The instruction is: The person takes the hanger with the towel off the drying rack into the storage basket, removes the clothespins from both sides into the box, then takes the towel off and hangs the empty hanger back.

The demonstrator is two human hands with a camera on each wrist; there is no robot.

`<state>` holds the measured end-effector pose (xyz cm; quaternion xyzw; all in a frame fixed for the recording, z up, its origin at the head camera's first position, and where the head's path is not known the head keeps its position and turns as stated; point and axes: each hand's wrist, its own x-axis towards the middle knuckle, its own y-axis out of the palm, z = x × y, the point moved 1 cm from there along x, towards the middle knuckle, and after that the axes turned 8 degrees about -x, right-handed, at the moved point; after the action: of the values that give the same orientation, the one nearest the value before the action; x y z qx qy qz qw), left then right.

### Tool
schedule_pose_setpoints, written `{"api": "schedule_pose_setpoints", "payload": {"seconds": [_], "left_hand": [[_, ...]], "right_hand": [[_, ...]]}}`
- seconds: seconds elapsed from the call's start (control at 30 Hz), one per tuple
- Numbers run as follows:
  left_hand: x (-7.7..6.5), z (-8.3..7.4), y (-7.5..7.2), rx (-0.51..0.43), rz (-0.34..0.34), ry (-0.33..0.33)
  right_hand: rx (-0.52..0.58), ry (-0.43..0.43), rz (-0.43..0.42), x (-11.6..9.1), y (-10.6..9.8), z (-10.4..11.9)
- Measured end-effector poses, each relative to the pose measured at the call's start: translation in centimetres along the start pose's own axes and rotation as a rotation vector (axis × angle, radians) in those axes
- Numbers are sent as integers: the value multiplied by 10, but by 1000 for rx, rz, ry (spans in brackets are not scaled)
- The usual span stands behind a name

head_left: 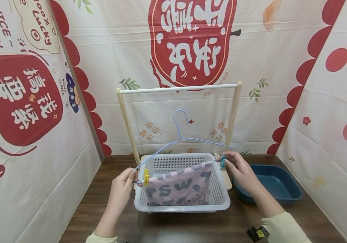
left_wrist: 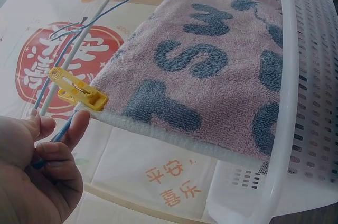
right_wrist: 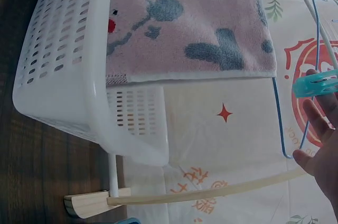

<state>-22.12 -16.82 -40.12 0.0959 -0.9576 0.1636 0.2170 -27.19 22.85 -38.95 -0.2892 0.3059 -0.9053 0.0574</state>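
A pink towel with grey-blue letters hangs folded over the lower bar of a blue wire hanger, its lower part inside a white plastic basket. My left hand grips the hanger's left corner. Beside those fingers, a yellow clothespin clamps the towel's left edge to the bar. At the other end, my right hand pinches a teal clothespin near the hanger's right corner. In the right wrist view this teal clothespin is apart from the towel's right edge.
A wooden rack with a white top rail stands behind and around the basket. To the right, a dark blue basin sits on the brown wooden table. Printed cloth walls enclose the back and sides.
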Motion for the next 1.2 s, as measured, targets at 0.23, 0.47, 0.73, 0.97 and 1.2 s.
{"api": "schedule_pose_setpoints", "payload": {"seconds": [0.23, 0.47, 0.73, 0.97, 1.2], "left_hand": [[0, 0, 0, -6, -11, -26], [-1, -3, 2, -30, -25, -51], [-2, -2, 2, -35, -26, -64], [-1, 1, 4, -47, -33, -75], [-2, 1, 5, -47, -22, -98]], "right_hand": [[-117, 109, -28, -6, -1, -9], [-197, 173, -141, -13, -2, -25], [-314, 178, -198, -23, -4, -42], [-325, 186, -164, -34, -10, -65], [-351, 270, -92, -44, -17, -86]]}}
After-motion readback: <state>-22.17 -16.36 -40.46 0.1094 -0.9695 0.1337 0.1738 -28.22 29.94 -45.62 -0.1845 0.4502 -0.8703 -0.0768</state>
